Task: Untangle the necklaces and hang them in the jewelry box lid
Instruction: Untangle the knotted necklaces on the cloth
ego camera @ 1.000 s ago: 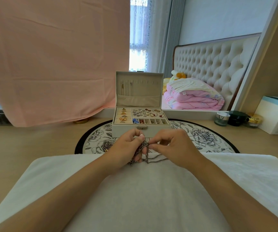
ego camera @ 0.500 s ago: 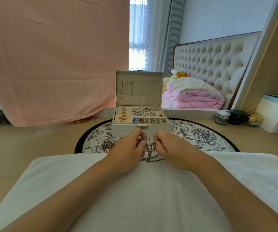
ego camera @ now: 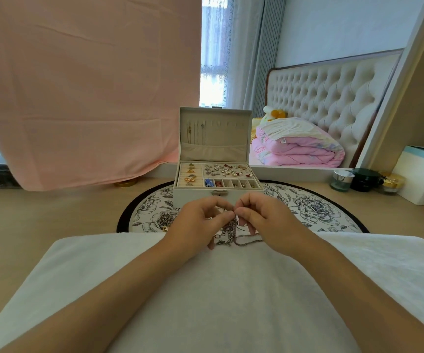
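Tangle of necklaces [ego camera: 232, 231] is held up just above the near edge of the white towel [ego camera: 206, 289]; loose ends trail onto the towel toward the right hand. The clump hangs roughly vertical between the two hands; both are equally near it. The jewelry box [ego camera: 217, 192] sits directly beyond the hands on the floral mat [ego camera: 307, 207], close behind them; its lid [ego camera: 214, 135] stands upright and open, facing the person; a few chains are already hung at its left side, the hooks to the right appear free.

Left hand [ego camera: 198, 225]: fingers curled, thumb and forefinger pinched on the top of the tangle. Right hand [ego camera: 264, 222]: likewise pinched on the same spot, fingertips of both hands nearly touching. Which strand is gripped by which hand cannot be told.

Step judged: knot being picked apart; a forward, upward reach would be needed for hanging.
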`<state>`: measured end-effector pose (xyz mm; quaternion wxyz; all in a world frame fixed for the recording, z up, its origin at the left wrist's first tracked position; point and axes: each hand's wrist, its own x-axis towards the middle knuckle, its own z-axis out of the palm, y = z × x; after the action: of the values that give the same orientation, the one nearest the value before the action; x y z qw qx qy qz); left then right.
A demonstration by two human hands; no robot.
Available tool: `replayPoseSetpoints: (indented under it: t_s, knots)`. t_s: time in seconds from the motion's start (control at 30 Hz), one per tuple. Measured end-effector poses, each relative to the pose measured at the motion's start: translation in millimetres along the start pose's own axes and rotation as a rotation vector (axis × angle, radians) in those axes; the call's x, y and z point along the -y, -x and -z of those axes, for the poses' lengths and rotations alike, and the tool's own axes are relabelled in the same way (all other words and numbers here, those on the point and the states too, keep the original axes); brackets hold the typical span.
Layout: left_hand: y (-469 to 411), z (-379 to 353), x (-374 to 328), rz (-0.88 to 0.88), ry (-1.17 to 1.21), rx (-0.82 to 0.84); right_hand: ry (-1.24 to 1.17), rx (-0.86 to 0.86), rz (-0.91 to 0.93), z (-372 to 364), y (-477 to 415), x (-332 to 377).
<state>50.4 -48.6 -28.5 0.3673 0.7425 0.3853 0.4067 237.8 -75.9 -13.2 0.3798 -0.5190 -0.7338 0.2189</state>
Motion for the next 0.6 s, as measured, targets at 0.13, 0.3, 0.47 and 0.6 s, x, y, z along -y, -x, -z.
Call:
replayPoseSetpoints:
  t_s: [0.13,0.3,0.47,0.6]
  knots:
    - [-2.9,6.7,2.4,0.024,-0.088,0.081,0.163,-0.008,0.047,-0.4,0.2,-1.3]
    - [-0.9,1.8,4.4,0.003,-0.074,0.029,0.142,-0.015,0.032,-7.1,0.1,0.0]
    - [-1.6,5.1,2.3,-0.012,0.009,-0.015,-0.327,-0.035,-0.134,-5.9,0.5,8.5]
    - [1.9,5.3,0.1,-0.065,-0.178,-0.003,-0.333,-0.063,-0.171,-3.0,1.2,6.9]
